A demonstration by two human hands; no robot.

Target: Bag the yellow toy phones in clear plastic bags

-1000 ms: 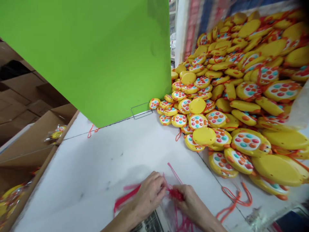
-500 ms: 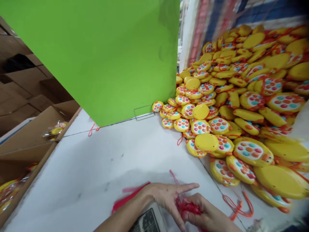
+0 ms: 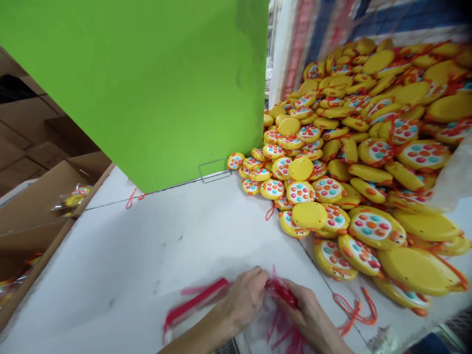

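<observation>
My right hand (image 3: 304, 305) is closed round a bunch of crumpled red plastic (image 3: 283, 292). Translucent pink-red strips (image 3: 289, 337) hang below it, blurred by motion. My left hand (image 3: 249, 295) is closed, its fingertips pinching at the bunch's left side; exactly what they grip is hard to see. Beside my left forearm, on the white table (image 3: 140, 265), lies a clear plastic piece with a broad red band (image 3: 197, 302). Partly hidden under that forearm is a dark printed patch (image 3: 226, 346).
A large heap of yellow turtle-like toys (image 3: 372, 226) with coloured dots fills the right side. Orange cord loops (image 3: 357, 314) lie nearby. A green panel (image 3: 147, 88) stands at the back, a bent wire (image 3: 214, 172) at its foot. Cardboard boxes (image 3: 33, 221) holding wrapped toys are at left.
My left hand had its fingers spread beside the red bunch; now they are closed at it. The red strips now hang lower. The view has shifted slightly.
</observation>
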